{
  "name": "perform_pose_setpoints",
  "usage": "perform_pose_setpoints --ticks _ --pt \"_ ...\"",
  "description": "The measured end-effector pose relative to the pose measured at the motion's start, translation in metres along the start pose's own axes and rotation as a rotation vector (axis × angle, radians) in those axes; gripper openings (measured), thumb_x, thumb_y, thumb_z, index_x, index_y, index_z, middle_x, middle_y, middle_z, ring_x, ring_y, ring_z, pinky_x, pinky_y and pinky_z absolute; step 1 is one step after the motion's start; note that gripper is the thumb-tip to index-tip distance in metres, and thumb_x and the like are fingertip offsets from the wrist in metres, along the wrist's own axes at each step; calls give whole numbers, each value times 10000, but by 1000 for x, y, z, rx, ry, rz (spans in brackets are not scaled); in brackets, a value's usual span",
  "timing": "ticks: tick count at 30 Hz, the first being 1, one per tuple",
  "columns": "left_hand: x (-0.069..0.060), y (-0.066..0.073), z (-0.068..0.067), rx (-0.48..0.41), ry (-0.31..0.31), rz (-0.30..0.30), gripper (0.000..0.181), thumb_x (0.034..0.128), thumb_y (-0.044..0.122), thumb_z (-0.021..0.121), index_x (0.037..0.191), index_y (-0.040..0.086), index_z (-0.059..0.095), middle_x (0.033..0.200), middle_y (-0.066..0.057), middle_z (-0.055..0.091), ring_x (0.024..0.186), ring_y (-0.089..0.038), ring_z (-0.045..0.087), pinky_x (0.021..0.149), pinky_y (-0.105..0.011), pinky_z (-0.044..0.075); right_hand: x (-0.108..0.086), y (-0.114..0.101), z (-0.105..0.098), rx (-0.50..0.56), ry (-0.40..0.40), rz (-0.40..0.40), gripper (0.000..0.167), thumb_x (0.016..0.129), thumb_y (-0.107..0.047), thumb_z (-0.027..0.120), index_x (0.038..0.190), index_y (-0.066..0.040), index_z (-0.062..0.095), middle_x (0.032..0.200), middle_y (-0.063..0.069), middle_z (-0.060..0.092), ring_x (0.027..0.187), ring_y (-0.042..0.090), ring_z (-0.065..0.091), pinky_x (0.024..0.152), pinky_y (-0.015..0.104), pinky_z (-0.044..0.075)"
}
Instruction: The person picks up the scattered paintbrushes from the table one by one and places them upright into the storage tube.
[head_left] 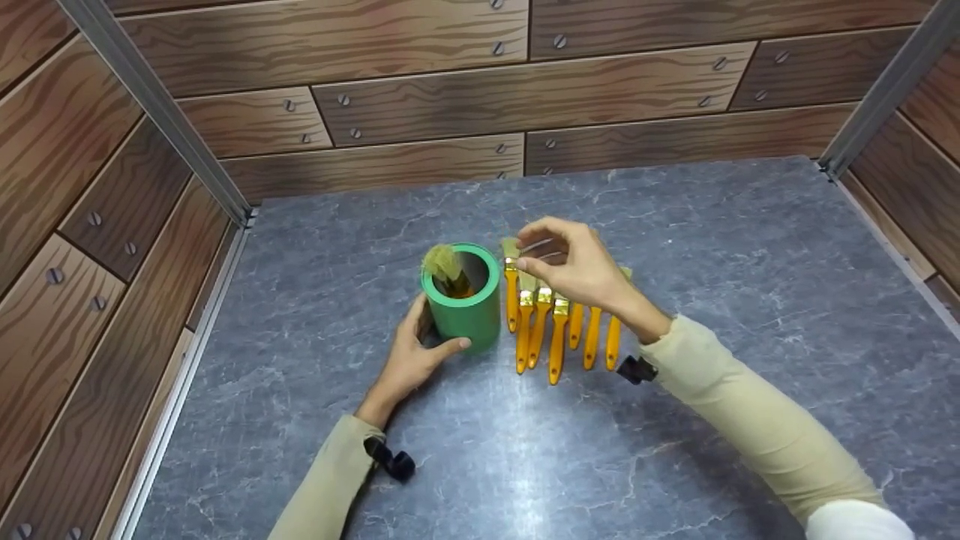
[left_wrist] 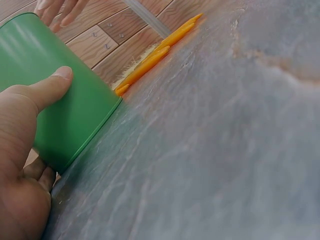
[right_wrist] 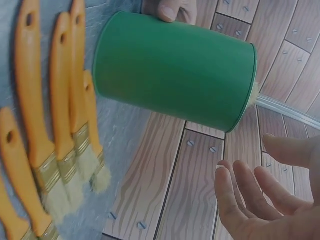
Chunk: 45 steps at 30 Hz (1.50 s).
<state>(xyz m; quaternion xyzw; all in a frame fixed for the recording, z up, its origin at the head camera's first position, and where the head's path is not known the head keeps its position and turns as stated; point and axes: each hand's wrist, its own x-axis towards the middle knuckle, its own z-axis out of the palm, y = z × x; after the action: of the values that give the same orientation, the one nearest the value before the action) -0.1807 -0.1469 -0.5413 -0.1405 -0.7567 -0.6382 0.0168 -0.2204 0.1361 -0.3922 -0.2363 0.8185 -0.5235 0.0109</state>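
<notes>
A green cylindrical can stands upright on the table, brush bristles sticking out over its rim. My left hand grips the can low on its left side, thumb across the front. To the right of the can lie several paintbrushes with orange handles. Above their bristle ends hovers my right hand, holding nothing; in the right wrist view its fingers are loosely bent, apart from the thumb. The left wrist view shows the thumb pressed on the green can.
The grey marbled tabletop is bounded by wood-patterned walls at the back and both sides. Metal posts stand at the back corners.
</notes>
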Motion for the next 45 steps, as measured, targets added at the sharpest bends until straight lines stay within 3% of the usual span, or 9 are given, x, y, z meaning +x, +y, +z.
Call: perform_pose_setpoints --ticks 24,31,45 --pt "0 0 0 -19 -9 38 1032 901 192 897 1710 192 256 1715 -35 383 1587 -246 375 1293 -488 343 -45 49 -33 -161 62 97 293 970 -66 792 1240 24 723 1183 231 742 1042 381 756 932 515 637" --pt "0 1 -1 -14 -11 29 1032 898 221 901 1706 252 261 1705 22 394 1576 -198 388 1282 -464 365 -56 64 -39 -209 59 144 287 947 -39 808 1201 62 719 1153 242 747 995 384 764 871 490 654" --pt "0 0 -1 -15 -13 26 1025 905 219 894 1708 240 256 1711 16 384 1591 -199 361 1304 -462 323 -76 99 -47 -307 40 209 276 880 -55 868 1080 75 729 1010 227 767 892 352 768 785 406 667"
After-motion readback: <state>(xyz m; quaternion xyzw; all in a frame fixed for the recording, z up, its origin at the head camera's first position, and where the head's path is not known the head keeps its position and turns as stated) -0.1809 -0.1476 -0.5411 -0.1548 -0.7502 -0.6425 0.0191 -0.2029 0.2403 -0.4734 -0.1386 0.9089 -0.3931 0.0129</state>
